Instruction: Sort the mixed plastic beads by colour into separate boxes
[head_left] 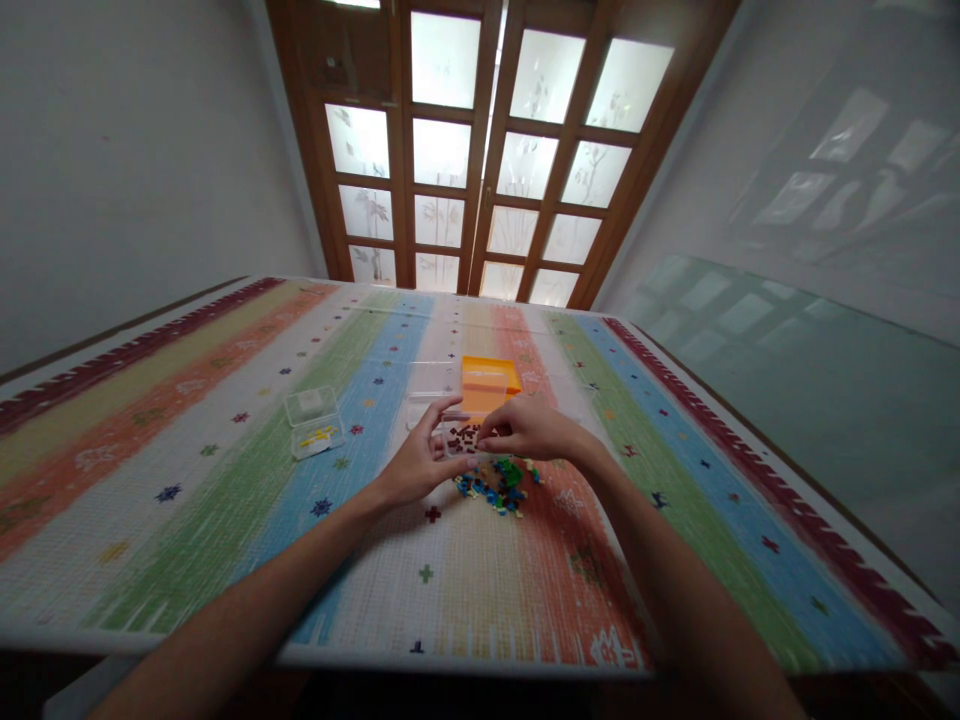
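Note:
A small clear plastic box (463, 436) holding several dark brown pieces lies between my hands. My left hand (412, 465) is around its left end, the thumb along the near side and the index finger raised at the far side. Over the box's right part, my right hand (534, 428) has thumb and fingertips pinched together; whatever is between them is too small to make out. Right in front of the box is a pile of small blue, green, brown and pale yellow pieces (499, 487), which look like tiny building bricks.
An orange tray (491, 373) sits behind my hands, beside a clear plastic case (429, 385). To the left stands an open clear box (315, 425) with yellow pieces. A striped cloth (390, 600) covers the table. Wooden doors with frosted panes (442, 150) rise beyond it.

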